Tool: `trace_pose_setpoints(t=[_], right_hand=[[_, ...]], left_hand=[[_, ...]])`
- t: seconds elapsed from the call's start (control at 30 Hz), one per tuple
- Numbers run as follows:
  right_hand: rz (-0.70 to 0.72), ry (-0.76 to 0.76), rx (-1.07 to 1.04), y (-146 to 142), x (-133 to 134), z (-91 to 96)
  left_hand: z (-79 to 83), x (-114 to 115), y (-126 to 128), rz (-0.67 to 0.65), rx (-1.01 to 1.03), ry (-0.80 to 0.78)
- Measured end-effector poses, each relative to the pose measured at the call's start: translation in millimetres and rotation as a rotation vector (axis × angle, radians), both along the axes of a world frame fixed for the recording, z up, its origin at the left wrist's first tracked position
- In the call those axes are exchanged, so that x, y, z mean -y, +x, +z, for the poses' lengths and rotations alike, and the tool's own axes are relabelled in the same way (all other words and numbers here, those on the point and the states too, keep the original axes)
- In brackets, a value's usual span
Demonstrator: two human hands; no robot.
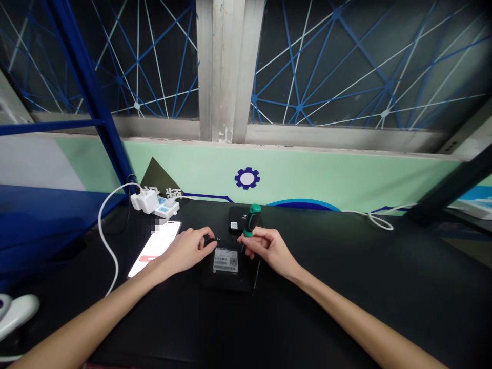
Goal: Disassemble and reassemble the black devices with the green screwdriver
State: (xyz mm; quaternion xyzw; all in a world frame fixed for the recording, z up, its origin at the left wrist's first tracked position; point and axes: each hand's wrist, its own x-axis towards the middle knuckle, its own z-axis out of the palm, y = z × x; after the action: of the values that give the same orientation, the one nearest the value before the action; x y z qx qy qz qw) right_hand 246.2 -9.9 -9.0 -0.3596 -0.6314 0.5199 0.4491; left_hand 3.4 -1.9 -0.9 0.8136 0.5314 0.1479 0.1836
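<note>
Screwdriver (251,220) stands nearly upright, pinched firmly in the right hand (269,249), its tip down by the near black box (226,279). The left hand (188,250), fingers curled over that box's top edge, steadies it. Beyond lie a phone (154,249) and a second black box (235,219).

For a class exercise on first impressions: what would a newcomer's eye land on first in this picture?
The green-and-black screwdriver stands out, pinched in the right hand beside a small black box with a white label. The left hand rests on that box, next to a glowing smartphone.
</note>
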Motion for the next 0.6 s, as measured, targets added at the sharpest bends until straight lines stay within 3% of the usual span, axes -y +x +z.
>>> trace_pose_setpoints(t=[0.3,0.6], right_hand=[[-0.086,-0.088,-0.071,-1.4,-4.0,-4.7],[0.019,-0.076,-0.034,0.6,-2.2,1.0]], left_hand=[[-0.1,0.5,-0.6,0.004,0.007,0.001],[-0.7,-1.1,-0.5,0.002,-0.008,-0.002]])
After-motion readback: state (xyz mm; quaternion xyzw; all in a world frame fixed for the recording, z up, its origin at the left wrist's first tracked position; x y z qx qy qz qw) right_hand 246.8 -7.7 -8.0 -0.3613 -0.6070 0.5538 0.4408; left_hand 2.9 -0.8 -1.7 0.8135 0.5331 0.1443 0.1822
